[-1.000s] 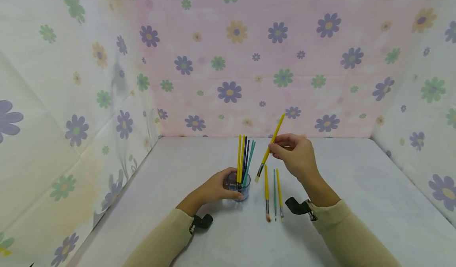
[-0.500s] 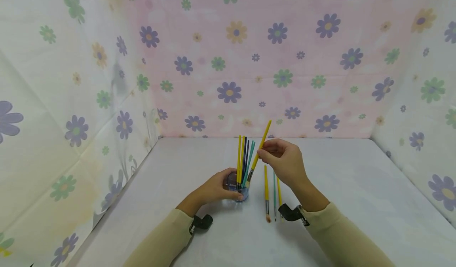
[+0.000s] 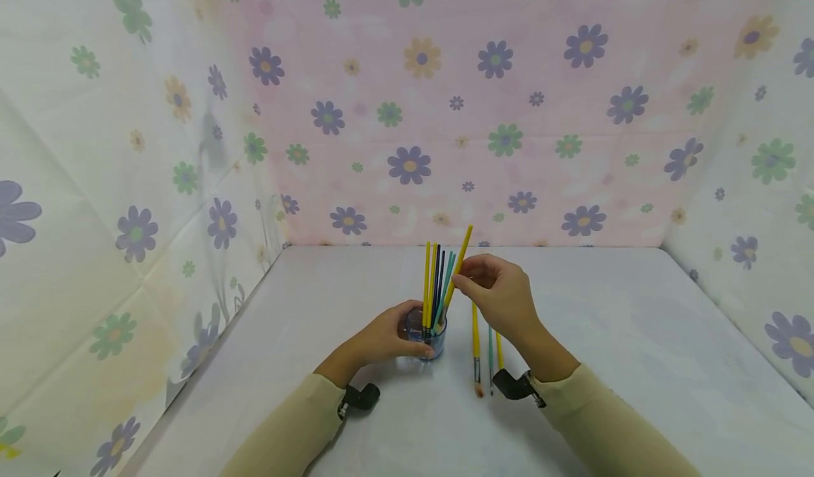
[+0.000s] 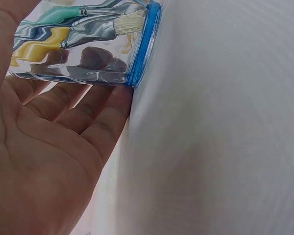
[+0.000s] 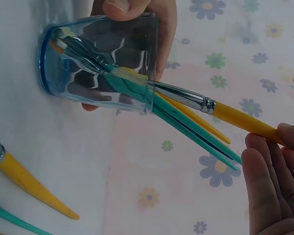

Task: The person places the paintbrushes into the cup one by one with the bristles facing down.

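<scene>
My left hand (image 3: 381, 332) wraps around a clear, blue-tinted glass (image 3: 439, 348) standing on the table. Yellow, dark blue and teal paintbrushes (image 3: 427, 272) lean in it, handles up and bristles down. To the right, my right hand (image 3: 502, 297) pinches a yellow paintbrush (image 5: 245, 119) by its handle between thumb and fingertips. That brush slants, its metal collar crossing the glass rim in the right wrist view and its bristle end inside. In the left wrist view, pale flat bristles (image 4: 129, 22) show through the glass wall near the base.
On the white table (image 3: 305, 279), right of the glass, lie a yellow paintbrush (image 3: 475, 336), a teal paintbrush (image 3: 490, 353) and another yellow paintbrush (image 3: 499, 350), partly behind my right wrist. Flower-patterned cloth (image 3: 356, 180) walls the table at the back and both sides.
My right hand has moved left and down with the yellow paintbrush, bringing its bristle end from above the lying brushes into the glass. The left hand and glass have stayed still.
</scene>
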A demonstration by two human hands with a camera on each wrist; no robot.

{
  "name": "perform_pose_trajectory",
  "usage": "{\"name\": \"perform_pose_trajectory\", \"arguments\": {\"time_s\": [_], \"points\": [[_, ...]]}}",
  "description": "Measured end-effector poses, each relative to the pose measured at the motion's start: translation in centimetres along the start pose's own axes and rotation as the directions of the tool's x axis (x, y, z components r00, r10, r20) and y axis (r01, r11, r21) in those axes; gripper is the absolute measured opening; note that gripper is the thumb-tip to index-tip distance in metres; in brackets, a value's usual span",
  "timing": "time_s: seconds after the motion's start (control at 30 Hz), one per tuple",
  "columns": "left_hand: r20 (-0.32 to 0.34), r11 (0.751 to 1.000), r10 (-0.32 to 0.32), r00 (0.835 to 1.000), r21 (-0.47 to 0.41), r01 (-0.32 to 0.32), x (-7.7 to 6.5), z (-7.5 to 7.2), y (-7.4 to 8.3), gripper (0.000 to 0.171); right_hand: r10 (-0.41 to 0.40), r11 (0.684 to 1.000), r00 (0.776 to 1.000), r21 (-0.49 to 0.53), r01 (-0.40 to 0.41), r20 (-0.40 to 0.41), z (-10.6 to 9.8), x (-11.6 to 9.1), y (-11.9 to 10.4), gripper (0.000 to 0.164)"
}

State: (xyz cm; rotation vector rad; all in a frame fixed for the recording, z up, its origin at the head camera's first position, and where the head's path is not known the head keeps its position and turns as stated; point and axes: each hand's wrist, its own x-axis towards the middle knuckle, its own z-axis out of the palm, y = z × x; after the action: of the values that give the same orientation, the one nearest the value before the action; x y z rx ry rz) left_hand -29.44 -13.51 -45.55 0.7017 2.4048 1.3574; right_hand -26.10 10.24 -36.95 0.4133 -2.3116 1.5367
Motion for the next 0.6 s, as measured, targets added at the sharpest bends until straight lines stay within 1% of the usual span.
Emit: {"name": "perform_pose_trajectory", "arguments": {"time_s": [0.17,0.47,0.6], "points": [[0.008,1.0,0.003,1.0,-0.015,-0.003,-0.1,-0.1,0.1,0.07,0.011,1.0,1.0,-0.001,-0.011,0.026,0.7,-0.2,0.6,0.019],[-0.007,1.0,-0.01,1.0,0.001,0.01,-0.2,-0.1,0.3,0.072,0.042,0.999,0.996,-0.005,-0.042,0.082,1.6,-0.4,1.2,0.017],[-0.014,1.0,-0.022,1.0,0.008,0.022,-0.2,-0.1,0.3,0.073,0.056,0.998,0.994,-0.007,-0.056,0.098,1.7,-0.4,1.2,0.019]]}}
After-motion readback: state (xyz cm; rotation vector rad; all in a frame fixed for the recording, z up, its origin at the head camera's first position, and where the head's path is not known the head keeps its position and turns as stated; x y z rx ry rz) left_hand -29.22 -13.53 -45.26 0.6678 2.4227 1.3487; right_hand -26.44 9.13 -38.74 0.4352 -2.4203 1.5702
